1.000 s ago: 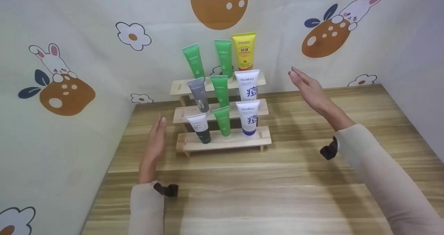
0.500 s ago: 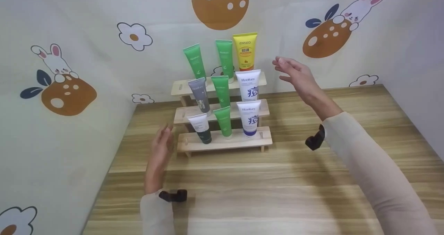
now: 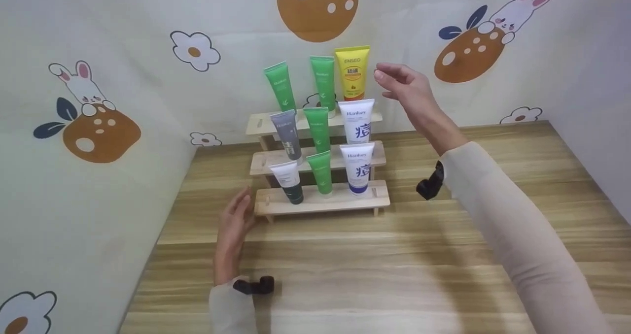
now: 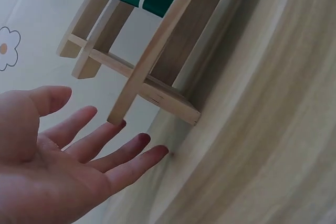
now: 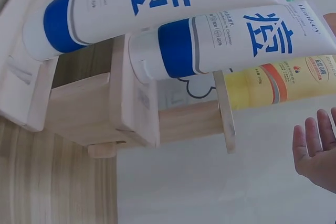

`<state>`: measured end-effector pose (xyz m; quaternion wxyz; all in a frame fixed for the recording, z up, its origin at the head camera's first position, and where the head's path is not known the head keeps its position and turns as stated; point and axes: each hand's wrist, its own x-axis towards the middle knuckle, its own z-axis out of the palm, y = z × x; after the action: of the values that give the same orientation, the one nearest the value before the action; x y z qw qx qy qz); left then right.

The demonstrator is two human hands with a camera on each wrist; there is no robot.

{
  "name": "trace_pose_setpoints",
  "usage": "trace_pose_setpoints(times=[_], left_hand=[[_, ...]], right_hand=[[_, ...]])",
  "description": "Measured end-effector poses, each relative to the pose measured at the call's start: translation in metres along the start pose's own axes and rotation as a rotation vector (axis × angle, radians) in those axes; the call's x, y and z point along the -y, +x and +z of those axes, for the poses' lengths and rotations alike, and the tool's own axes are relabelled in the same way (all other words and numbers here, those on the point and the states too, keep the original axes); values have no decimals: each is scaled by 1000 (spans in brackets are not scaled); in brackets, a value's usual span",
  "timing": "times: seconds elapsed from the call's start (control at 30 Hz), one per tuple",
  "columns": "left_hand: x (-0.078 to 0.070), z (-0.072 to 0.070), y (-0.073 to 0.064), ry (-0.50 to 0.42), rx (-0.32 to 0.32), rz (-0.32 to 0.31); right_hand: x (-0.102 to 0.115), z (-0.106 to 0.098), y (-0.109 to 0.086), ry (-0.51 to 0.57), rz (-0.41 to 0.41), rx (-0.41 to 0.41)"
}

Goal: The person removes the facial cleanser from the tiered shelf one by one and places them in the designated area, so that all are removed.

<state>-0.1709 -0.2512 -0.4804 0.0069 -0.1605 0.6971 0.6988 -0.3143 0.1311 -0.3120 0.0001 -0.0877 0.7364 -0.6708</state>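
Note:
A three-tier wooden rack point(image 3: 323, 205) bears several squeeze tubes in rows. On its top tier, two green tubes point(image 3: 323, 83) stand left of a yellow tube point(image 3: 352, 73). The middle tier holds a grey tube point(image 3: 286, 135), a green one and a white-and-blue tube point(image 3: 357, 119). Below are a white-and-dark-green tube point(image 3: 288, 182), a small green tube point(image 3: 321, 172) and another white-and-blue tube point(image 3: 357, 169). My left hand point(image 3: 233, 225), fingers extended, is at the rack's lower left end. My right hand point(image 3: 408, 88), fingers loosely bent and holding nothing, is just right of the yellow tube.
The rack stands on a wood-grain table point(image 3: 345, 265) close to the back wall cloth point(image 3: 236, 9), printed with rabbits, oranges and flowers. Another cloth-covered wall point(image 3: 88, 216) bounds the left side. Black cameras are strapped at both wrists.
My right hand has moved left and up toward the yellow tube, its fingers bending. My left hand has shifted down and slightly right, to the bottom tier's end. The tubes stay in place.

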Motion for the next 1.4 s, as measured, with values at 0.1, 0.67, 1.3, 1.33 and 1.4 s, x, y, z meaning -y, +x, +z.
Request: trace_pose_setpoints(times=[0.1, 0.67, 1.3, 1.33, 1.4], left_hand=[[3, 0, -2, 21, -5, -20], [15, 2, 0, 4, -13, 25], [24, 3, 3, -55, 5, 16], [24, 3, 3, -59, 6, 19], [24, 2, 4, -60, 6, 21]], right_hand=[[2, 4, 3, -9, -1, 2], [7, 14, 16, -49, 66, -14], [10, 22, 27, -151, 103, -13], [10, 23, 28, -156, 102, -13], [11, 25, 29, -166, 101, -21]])
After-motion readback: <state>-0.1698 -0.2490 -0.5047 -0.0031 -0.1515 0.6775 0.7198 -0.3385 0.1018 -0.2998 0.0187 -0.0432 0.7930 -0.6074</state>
